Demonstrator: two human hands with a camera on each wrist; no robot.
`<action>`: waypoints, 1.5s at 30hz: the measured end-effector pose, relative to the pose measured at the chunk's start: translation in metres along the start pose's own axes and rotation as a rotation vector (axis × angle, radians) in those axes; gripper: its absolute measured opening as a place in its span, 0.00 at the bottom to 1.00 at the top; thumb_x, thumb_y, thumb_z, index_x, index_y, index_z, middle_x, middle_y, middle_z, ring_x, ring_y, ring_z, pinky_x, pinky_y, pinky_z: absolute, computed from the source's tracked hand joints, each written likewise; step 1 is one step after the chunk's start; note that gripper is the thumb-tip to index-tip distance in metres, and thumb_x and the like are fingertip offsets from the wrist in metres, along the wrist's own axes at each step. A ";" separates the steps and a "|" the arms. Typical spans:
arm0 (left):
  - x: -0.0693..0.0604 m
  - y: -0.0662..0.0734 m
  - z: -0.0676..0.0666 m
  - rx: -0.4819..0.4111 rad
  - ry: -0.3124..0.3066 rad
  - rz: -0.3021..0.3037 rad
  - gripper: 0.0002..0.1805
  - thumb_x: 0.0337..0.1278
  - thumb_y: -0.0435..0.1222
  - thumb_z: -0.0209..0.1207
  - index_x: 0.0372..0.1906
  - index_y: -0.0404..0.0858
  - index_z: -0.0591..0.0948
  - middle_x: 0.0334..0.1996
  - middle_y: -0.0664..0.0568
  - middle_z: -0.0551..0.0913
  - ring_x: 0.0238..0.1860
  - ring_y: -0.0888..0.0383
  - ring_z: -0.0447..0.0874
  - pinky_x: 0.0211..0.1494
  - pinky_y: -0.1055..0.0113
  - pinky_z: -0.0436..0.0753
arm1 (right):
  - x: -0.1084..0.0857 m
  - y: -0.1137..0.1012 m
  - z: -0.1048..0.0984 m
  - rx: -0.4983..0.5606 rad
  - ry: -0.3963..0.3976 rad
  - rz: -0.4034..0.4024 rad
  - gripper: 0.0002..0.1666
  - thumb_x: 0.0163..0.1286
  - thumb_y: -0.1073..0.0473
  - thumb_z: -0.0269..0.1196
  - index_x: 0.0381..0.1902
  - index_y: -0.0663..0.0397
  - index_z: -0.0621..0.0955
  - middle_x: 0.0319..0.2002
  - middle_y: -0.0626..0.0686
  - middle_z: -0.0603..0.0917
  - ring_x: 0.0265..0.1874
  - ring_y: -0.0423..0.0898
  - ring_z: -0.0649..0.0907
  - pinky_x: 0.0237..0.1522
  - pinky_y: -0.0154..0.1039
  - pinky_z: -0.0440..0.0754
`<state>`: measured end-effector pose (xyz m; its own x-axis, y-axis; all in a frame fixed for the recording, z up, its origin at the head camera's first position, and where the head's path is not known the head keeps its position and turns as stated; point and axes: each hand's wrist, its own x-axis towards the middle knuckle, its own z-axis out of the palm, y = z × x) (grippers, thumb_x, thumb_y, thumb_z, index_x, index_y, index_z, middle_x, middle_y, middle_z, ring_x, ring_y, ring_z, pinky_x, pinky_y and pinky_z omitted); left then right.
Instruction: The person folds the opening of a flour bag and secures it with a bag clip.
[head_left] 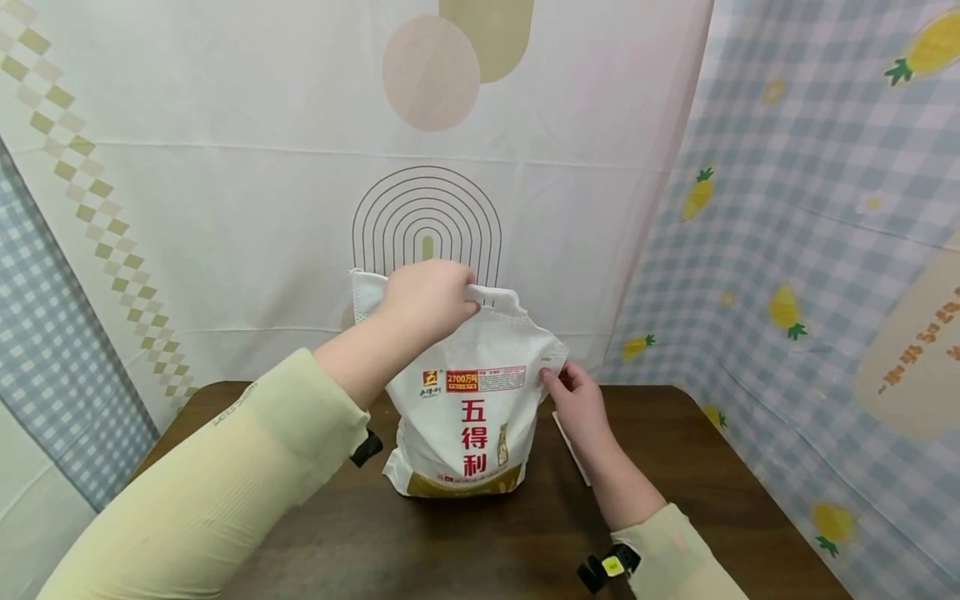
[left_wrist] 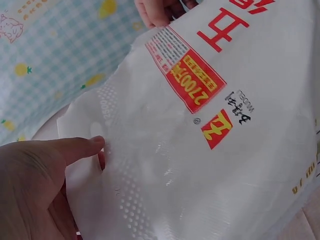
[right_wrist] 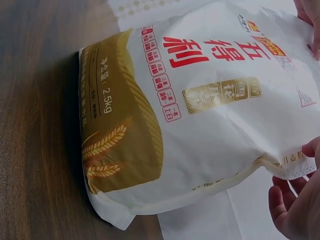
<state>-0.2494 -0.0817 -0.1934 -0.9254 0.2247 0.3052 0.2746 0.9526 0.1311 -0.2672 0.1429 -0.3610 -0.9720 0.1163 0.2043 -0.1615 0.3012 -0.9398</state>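
Head view is showing the left hand [head_left: 429,298] gripping the white bag [head_left: 438,417] by its top edge, apparently for supporting the limp upper section, while the right hand [head_left: 582,410] is pinching the bag's right edge near the upper corner, probably for steadying that side. The bag is being held upright at the middle of the bench [head_left: 705,483], with its printed front facing the near side; whether the base is bearing the full weight cannot be told.

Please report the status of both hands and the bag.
Left hand grips top of Wudeli flour bag. Right hand pinches its side. Bag roughly upright. No obstruction seen.
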 end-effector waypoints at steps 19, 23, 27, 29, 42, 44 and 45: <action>0.004 0.005 0.002 0.018 -0.048 0.032 0.12 0.64 0.46 0.61 0.25 0.49 0.82 0.26 0.57 0.81 0.29 0.56 0.77 0.31 0.58 0.75 | 0.008 0.010 -0.005 0.044 -0.044 -0.034 0.19 0.73 0.53 0.62 0.52 0.63 0.83 0.44 0.58 0.84 0.38 0.43 0.81 0.39 0.34 0.79; 0.004 0.005 0.003 0.010 -0.051 0.043 0.12 0.64 0.46 0.62 0.25 0.49 0.83 0.27 0.57 0.82 0.29 0.56 0.77 0.31 0.58 0.76 | 0.010 0.016 -0.009 -0.022 -0.034 -0.068 0.19 0.71 0.50 0.64 0.48 0.62 0.85 0.43 0.58 0.86 0.39 0.45 0.82 0.39 0.34 0.79; 0.005 0.004 0.004 0.001 -0.046 0.045 0.09 0.63 0.46 0.63 0.28 0.50 0.85 0.29 0.58 0.83 0.30 0.57 0.78 0.32 0.58 0.76 | 0.012 0.022 -0.013 -0.116 -0.002 -0.140 0.17 0.69 0.50 0.66 0.37 0.61 0.86 0.32 0.54 0.86 0.32 0.46 0.80 0.33 0.34 0.76; 0.006 0.003 0.005 -0.004 -0.044 0.042 0.08 0.62 0.46 0.63 0.29 0.51 0.86 0.30 0.59 0.83 0.31 0.57 0.78 0.32 0.58 0.76 | 0.014 0.026 -0.015 -0.167 0.014 -0.201 0.16 0.69 0.50 0.66 0.31 0.59 0.86 0.26 0.52 0.82 0.27 0.46 0.76 0.29 0.35 0.74; 0.005 -0.002 0.003 -0.001 -0.065 0.067 0.10 0.61 0.48 0.64 0.26 0.51 0.84 0.27 0.60 0.82 0.29 0.58 0.77 0.32 0.59 0.75 | 0.015 0.031 -0.015 -0.359 0.033 -0.413 0.16 0.68 0.53 0.66 0.24 0.56 0.83 0.23 0.51 0.78 0.24 0.47 0.74 0.28 0.40 0.73; 0.005 -0.002 0.001 0.015 -0.085 0.091 0.13 0.59 0.52 0.64 0.25 0.51 0.82 0.26 0.60 0.81 0.29 0.58 0.76 0.32 0.58 0.75 | 0.015 0.029 -0.015 -0.310 0.002 -0.371 0.13 0.69 0.53 0.66 0.29 0.56 0.85 0.27 0.51 0.81 0.25 0.45 0.78 0.28 0.37 0.75; 0.005 -0.003 0.000 0.023 -0.094 0.104 0.15 0.57 0.56 0.64 0.25 0.51 0.81 0.25 0.60 0.81 0.29 0.58 0.76 0.32 0.58 0.75 | 0.015 0.027 -0.014 -0.276 -0.022 -0.348 0.13 0.69 0.53 0.66 0.33 0.58 0.85 0.30 0.53 0.83 0.27 0.46 0.80 0.29 0.37 0.76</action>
<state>-0.2545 -0.0830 -0.1927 -0.9128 0.3401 0.2262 0.3655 0.9273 0.0808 -0.2838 0.1665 -0.3797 -0.8718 -0.0563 0.4865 -0.4308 0.5609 -0.7070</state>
